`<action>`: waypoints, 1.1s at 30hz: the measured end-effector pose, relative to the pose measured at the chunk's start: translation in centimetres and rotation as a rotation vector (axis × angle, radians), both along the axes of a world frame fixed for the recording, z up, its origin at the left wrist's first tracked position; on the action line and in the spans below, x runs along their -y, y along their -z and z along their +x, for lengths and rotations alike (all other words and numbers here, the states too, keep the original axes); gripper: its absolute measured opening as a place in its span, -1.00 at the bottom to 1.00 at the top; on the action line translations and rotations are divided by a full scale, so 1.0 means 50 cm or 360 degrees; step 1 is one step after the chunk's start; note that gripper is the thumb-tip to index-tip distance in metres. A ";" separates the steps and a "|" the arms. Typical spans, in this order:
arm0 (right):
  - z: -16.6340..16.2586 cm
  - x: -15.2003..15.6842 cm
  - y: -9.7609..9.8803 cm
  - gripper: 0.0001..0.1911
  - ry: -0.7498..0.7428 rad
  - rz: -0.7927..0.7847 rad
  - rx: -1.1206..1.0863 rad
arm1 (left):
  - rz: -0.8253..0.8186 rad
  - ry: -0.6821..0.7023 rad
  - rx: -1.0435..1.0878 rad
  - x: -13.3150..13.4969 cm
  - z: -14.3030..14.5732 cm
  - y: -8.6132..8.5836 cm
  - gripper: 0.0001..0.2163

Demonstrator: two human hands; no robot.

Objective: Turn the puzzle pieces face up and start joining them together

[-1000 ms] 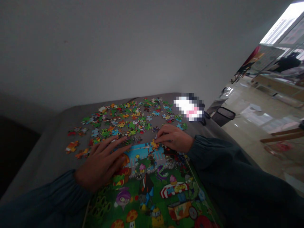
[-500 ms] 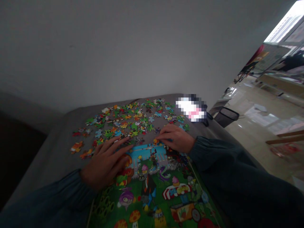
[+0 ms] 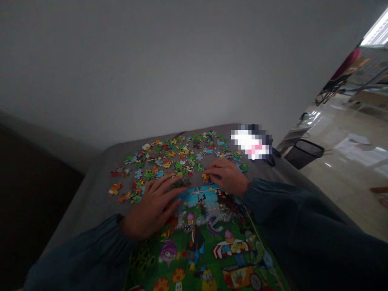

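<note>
A colourful cartoon jigsaw puzzle (image 3: 197, 242), green below and blue at its top end, lies in front of me. My left hand (image 3: 156, 206) rests over its upper left corner with the fingers spread, the tips reaching towards the loose pieces. At the top edge, my right hand (image 3: 228, 176) has its thumb and fingers pinched together at a small orange-yellow puzzle piece (image 3: 205, 177). Beyond both hands, many loose puzzle pieces (image 3: 178, 155) are scattered over the grey cloth.
A grey cloth (image 3: 97, 194) covers the table, which stands against a plain wall (image 3: 182, 68). At the back right lies a pixelated, bright object (image 3: 251, 143). A dark, framed chair-like object (image 3: 306, 151) stands on the shiny floor (image 3: 339, 161) to the right.
The camera view has turned slightly left, so everything sits further right. My right hand has drawn the orange-yellow piece slightly away from the puzzle's top edge. My left hand stays spread.
</note>
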State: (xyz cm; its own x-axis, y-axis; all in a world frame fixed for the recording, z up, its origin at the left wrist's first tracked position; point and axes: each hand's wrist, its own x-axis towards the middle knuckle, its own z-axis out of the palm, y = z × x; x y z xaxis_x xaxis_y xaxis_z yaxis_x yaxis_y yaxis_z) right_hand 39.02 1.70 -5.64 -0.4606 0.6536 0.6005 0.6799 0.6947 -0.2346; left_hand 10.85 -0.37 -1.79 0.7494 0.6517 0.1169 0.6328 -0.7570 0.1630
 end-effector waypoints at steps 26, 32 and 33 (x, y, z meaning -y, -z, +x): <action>0.019 -0.003 -0.003 -0.73 0.0042 -0.0096 0.0255 | -0.0097 0.0448 -0.0317 0.183 0.132 -0.028 -0.45; 0.018 -0.003 -0.007 -0.75 0.0075 -0.0125 0.0206 | -0.0019 0.0522 -0.0376 0.179 0.113 -0.029 -0.43; 0.018 -0.003 -0.007 -0.75 0.0074 -0.0138 0.0201 | -0.0035 0.0530 -0.0371 0.181 0.112 -0.024 -0.43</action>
State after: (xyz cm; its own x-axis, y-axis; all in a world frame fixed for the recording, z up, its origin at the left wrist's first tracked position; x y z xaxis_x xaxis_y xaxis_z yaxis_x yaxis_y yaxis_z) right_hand 39.91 1.86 -5.30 -0.4969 0.7227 0.4804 0.7387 0.6428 -0.2029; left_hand 16.44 -9.44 -0.57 0.9248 0.3690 -0.0921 0.3753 -0.9248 0.0628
